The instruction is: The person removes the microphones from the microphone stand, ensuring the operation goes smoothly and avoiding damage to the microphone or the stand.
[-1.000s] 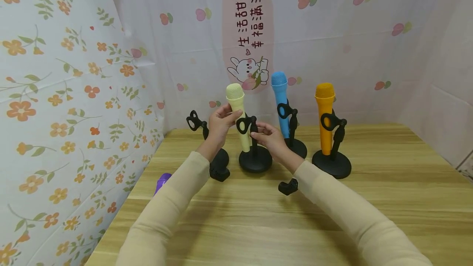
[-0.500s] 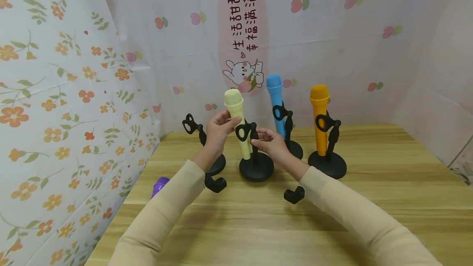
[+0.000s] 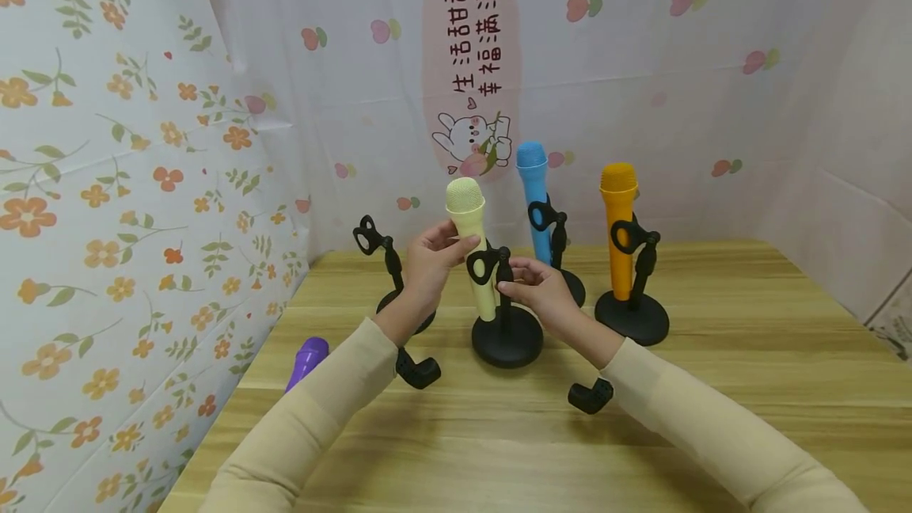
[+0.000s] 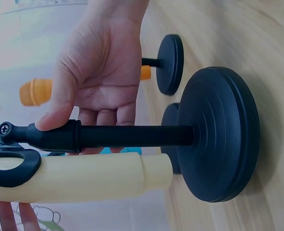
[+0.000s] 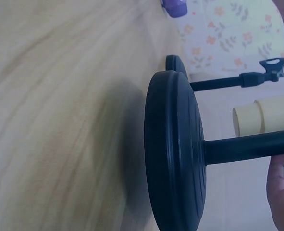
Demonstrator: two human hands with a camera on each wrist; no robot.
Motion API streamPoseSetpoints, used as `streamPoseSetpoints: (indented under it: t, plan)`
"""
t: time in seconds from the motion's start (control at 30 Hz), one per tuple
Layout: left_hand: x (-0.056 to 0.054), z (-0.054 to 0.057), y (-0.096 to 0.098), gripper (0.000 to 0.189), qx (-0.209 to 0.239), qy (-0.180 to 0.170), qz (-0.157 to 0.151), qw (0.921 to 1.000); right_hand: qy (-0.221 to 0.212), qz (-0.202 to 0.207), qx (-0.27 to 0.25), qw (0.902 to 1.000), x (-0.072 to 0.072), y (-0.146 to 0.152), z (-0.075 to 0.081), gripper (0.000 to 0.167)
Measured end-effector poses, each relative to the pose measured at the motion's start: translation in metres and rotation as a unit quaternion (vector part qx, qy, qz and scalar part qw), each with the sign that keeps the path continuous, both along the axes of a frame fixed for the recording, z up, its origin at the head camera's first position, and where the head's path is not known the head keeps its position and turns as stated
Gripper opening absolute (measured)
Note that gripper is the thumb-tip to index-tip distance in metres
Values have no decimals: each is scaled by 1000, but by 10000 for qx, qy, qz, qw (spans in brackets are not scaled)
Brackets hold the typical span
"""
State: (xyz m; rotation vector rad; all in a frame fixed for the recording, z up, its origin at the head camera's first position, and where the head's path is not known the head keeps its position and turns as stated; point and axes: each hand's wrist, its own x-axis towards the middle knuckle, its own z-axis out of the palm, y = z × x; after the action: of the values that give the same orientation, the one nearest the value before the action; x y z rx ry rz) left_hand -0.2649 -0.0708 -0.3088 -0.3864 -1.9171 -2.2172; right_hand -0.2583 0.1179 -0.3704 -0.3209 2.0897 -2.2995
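Note:
A pale yellow microphone sits tilted in the clip of a black desk stand. My left hand holds the microphone's upper body, thumb in front, the other fingers mostly hidden behind. With the right hand I grip the stand's upright; in the left wrist view that thumb presses the collar below the joint, and the fingers pass behind the pole. The microphone's lower end hangs beside the pole, above the round base. Whether the base touches the table, I cannot tell.
Behind to the right, a blue microphone and an orange microphone stand in black holders. A stand with a bare clip is at left. Near the left sleeve lies a purple microphone on the wooden table. Printed cloth hangs behind.
Both hands have brought the yellow microphone and its stand nearer to me and slightly right. Their grip looks the same. The head view has shifted a little.

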Motion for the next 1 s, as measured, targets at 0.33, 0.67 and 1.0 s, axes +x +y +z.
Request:
streamPoseSetpoints:
  t: [0.33,0.67,1.0]
  plan:
    - [12,-4,8,31,64,-47,-106,9999,129,-46,101,9999,15,11,-5,39]
    - [24,-7,16,34,-52,-141,-208,9997,-54,19,81,10000,30,20,-9,40]
    - [30,-12,21,36,-36,-162,-332,9993,-239,80,-42,9997,41,25,-10,34]
